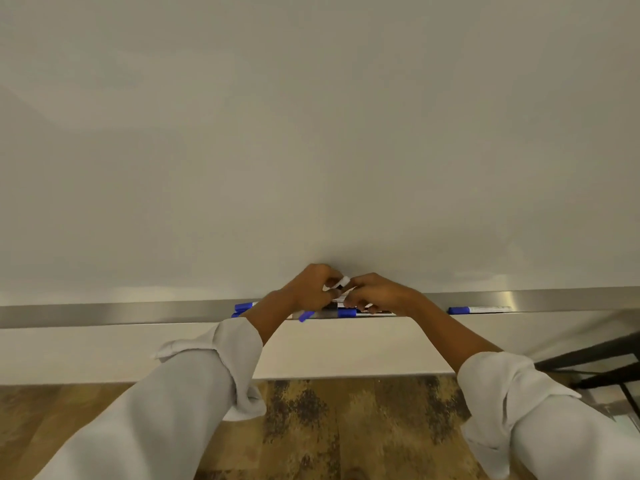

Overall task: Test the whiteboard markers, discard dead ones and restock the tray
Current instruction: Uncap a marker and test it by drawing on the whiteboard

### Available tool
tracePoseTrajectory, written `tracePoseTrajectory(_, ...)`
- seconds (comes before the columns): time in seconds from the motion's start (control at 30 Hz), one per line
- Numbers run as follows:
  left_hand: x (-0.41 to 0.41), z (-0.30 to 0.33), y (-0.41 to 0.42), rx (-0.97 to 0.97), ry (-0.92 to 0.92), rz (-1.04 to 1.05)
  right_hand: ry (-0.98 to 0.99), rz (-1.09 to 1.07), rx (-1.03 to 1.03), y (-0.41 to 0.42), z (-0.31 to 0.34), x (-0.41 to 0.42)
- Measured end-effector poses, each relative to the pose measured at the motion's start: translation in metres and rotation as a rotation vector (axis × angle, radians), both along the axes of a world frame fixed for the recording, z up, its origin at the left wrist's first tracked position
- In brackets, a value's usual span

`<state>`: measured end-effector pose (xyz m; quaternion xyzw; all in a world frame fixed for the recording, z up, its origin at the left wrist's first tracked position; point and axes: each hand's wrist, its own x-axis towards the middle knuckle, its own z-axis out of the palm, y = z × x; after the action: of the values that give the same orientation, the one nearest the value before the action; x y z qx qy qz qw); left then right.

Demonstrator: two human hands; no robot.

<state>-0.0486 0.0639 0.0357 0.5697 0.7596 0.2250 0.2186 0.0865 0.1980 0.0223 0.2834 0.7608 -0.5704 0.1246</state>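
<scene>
The whiteboard (311,133) eats up pretty much the whole upper two thirds of the frame, plain and off-white. Under it runs the metal tray (104,313), a long silver strip going edge to edge across the lower middle, and below that there's a pale wall band, then patchy wood-look floor (346,427) along the bottom. Some dark frame legs (595,358) poke in at the lower right.

Both arms come up from the bottom corners in rolled-up light sleeves (194,375) and meet dead center just above the tray. The left hand (308,287) has its fingers curled tight, and the right hand (374,294) is curled the same way, knuckles nearly touching. Between them they're pinching a marker (341,284), of which only a white bit and a dark bit show, so which hand has which end I honestly can't tell.

More markers lie in the tray: blue caps (242,307) peeking out left of the left wrist, a blue-capped one (346,312) right under the hands, a tilted blue piece (305,316) below the left hand, and one marker alone (478,310) well off to the right.
</scene>
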Motion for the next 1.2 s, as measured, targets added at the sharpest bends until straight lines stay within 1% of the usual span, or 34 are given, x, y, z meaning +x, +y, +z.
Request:
tracePoseTrajectory(0.03,0.001,0.009,-0.002,0.05,-0.06,0.02,0.027,0.036,0.011,-0.005,0.005,-0.002)
tracePoseTrajectory(0.1,0.0,0.028,-0.005,0.111,-0.107,0.019,0.1,0.063,0.005,-0.017,0.018,-0.006)
tracePoseTrajectory(0.17,-0.002,0.049,-0.01,0.151,-0.113,0.005,0.186,0.028,-0.033,-0.03,0.034,-0.011)
tracePoseTrajectory(0.27,-0.008,0.083,-0.024,0.202,-0.153,-0.002,0.27,-0.029,0.022,-0.044,0.061,-0.018)
tracePoseTrajectory(0.37,-0.017,0.118,-0.043,0.175,-0.262,0.032,0.367,-0.004,0.103,-0.056,0.093,-0.023)
tracePoseTrajectory(0.47,-0.031,0.158,-0.063,0.048,-0.327,0.045,0.5,-0.057,0.155,-0.066,0.13,-0.026)
tracePoseTrajectory(0.53,-0.038,0.185,-0.075,-0.047,-0.265,0.009,0.6,-0.111,0.165,-0.071,0.158,-0.031)
tracePoseTrajectory(0.6,-0.041,0.211,-0.083,-0.05,-0.198,-0.049,0.694,-0.139,0.192,-0.077,0.187,-0.037)
tracePoseTrajectory(0.67,-0.038,0.237,-0.09,0.066,-0.122,-0.088,0.78,-0.134,0.214,-0.085,0.215,-0.043)
tracePoseTrajectory(0.8,-0.036,0.282,-0.106,0.389,0.192,-0.168,0.95,-0.084,0.204,-0.096,0.267,-0.051)
tracePoseTrajectory(0.87,-0.038,0.303,-0.114,0.508,0.318,-0.216,1.02,-0.046,0.195,-0.098,0.29,-0.054)
tracePoseTrajectory(0.93,-0.042,0.323,-0.12,0.599,0.398,-0.244,1.079,-0.011,0.175,-0.102,0.312,-0.058)
tracePoseTrajectory(1.0,-0.047,0.344,-0.125,0.656,0.42,-0.248,1.128,0.009,0.182,-0.106,0.334,-0.06)
tracePoseTrajectory(1.1,-0.056,0.37,-0.136,0.726,0.407,-0.236,1.186,0.032,0.277,-0.116,0.364,-0.063)
tracePoseTrajectory(1.17,-0.067,0.384,-0.144,0.746,0.357,-0.151,1.241,0.026,0.367,-0.124,0.381,-0.068)
tracePoseTrajectory(1.2,-0.074,0.391,-0.149,0.75,0.319,-0.062,1.28,0.006,0.401,-0.129,0.388,-0.072)
